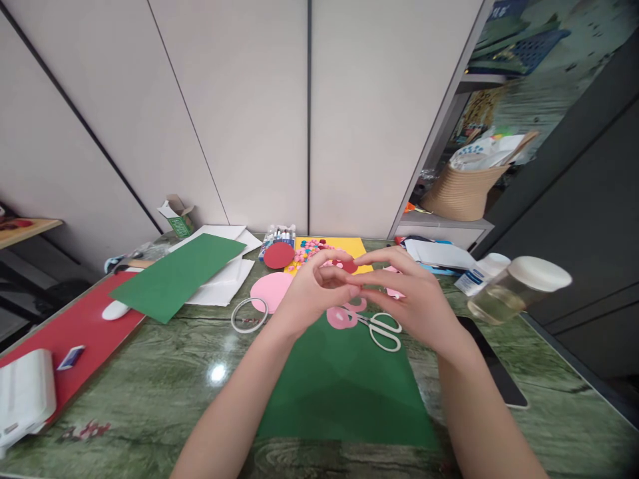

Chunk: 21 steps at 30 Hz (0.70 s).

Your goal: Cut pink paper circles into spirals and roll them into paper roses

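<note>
My left hand (319,289) and my right hand (407,293) meet at the fingertips above the table. The fingers of both curl together in a pinch; whatever lies between them is too small or hidden to make out. Just behind the fingers shows a red piece (345,265), partly covered. Below them, pink paper loops (342,317) rest by the white-handled scissors (385,331), at the top of a green sheet (344,392). A pink paper circle (269,291) lies beside my left hand, with a white ring (249,301) near it.
A yellow sheet (354,246) holds small colourful pieces (312,249); a red disc (278,255) leans by markers (279,234). Left are another green sheet (180,276), red paper (100,332) and a white case (26,392). Right are a tablet (492,362) and a lidded jar (504,299).
</note>
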Motion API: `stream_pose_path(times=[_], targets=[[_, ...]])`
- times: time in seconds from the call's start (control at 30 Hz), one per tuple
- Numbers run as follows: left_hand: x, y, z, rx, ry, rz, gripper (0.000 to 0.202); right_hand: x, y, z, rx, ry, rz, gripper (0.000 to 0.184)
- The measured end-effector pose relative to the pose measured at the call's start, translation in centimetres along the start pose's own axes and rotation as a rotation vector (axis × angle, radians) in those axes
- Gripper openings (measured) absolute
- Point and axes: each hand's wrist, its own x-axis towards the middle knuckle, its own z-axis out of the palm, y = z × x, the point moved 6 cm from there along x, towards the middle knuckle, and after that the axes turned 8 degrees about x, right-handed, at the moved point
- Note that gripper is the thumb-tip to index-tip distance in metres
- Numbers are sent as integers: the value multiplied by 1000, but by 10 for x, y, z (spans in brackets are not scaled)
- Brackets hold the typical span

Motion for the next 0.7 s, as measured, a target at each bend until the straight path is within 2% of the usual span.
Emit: stream_pose_path(times=[0.07,0.13,0.37,0.5,0.7], targets=[[0,0,1,-5,-19,2,38,1,-2,3,-1,-36,-29,25],[0,0,3,-34,-9,14,38,1,-3,4,-12,-11,-46,26],[0,-6,13,-174,101,44,36,-2,-2,0,-129,237,-57,15],[0,-8,16,-189,88,37,34,-2,-1,0,-126,240,-34,10],[0,-11,19,-188,26,8,35,-1,0,1,-121,225,-33,20]])
